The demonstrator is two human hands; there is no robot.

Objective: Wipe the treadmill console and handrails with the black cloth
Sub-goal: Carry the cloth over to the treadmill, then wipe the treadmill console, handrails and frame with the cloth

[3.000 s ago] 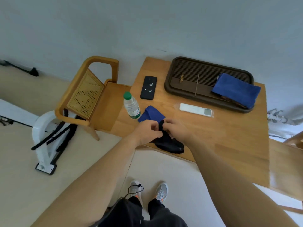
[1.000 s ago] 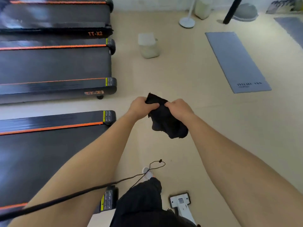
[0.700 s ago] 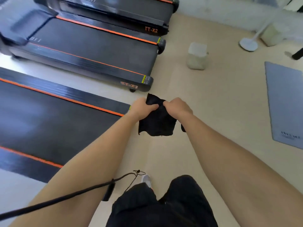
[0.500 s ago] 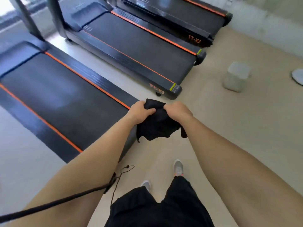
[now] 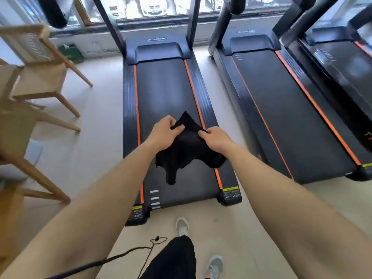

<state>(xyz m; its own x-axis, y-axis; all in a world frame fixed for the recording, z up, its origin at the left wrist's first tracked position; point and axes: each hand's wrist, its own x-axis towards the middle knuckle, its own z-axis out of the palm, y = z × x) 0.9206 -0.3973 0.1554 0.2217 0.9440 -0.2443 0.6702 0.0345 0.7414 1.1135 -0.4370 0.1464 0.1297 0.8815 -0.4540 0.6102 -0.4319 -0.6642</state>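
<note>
Pale, smooth floor point(image 5: 90, 158) below a window point(image 5: 161, 7) running along the far wall. Three long black treadmills lie side by side: the near treadmill point(image 5: 165, 93) straight ahead, a second treadmill point(image 5: 281, 117) to its right, and a third treadmill point(image 5: 342, 67) at the frame edge. Each has a matte belt edged with orange stripes and ribbed side rails; dark uprights point(image 5: 108, 23) rise from the front. Light wooden chairs point(image 5: 40, 73) with perforated backs stand to the left. The cloth point(image 5: 187, 150), soft, black and crumpled, hangs above the near belt. The left hand point(image 5: 163, 131) and right hand point(image 5: 216, 137) each pinch its upper edge with curled fingers. Grey shoes point(image 5: 182, 226) stand on the floor behind the deck.
</note>
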